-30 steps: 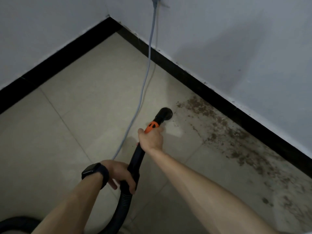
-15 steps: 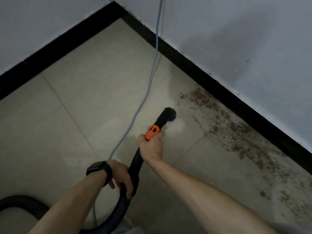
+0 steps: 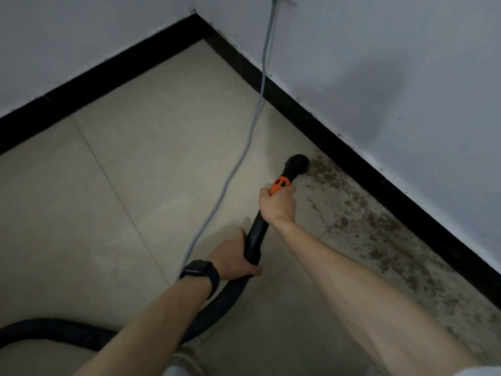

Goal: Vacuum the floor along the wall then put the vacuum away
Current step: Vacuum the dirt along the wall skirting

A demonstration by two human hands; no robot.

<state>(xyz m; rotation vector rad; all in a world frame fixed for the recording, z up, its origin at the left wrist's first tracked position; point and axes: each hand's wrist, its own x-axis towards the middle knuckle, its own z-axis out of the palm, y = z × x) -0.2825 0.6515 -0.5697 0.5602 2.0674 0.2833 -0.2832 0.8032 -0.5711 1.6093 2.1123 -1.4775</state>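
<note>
A black vacuum wand (image 3: 256,234) with an orange collar (image 3: 280,184) ends in a round black nozzle (image 3: 298,164). The nozzle sits on the beige tiled floor at the near end of a brown dirt strip (image 3: 379,229) that runs along the black skirting (image 3: 352,164) of the right wall. My right hand (image 3: 278,206) grips the wand just below the orange collar. My left hand (image 3: 233,257), with a dark watch on the wrist, holds the wand's lower end where the ribbed black hose (image 3: 214,308) joins it. The vacuum body is out of view.
A grey power cord (image 3: 244,153) hangs from the wall near the corner and trails across the floor to the left of the wand. The hose curves away toward the lower left (image 3: 40,332). Black skirting also lines the left wall (image 3: 95,85).
The nozzle has moved forward and right, from clean tile up to the edge of the dirt strip. Both hands followed along with the wand.
</note>
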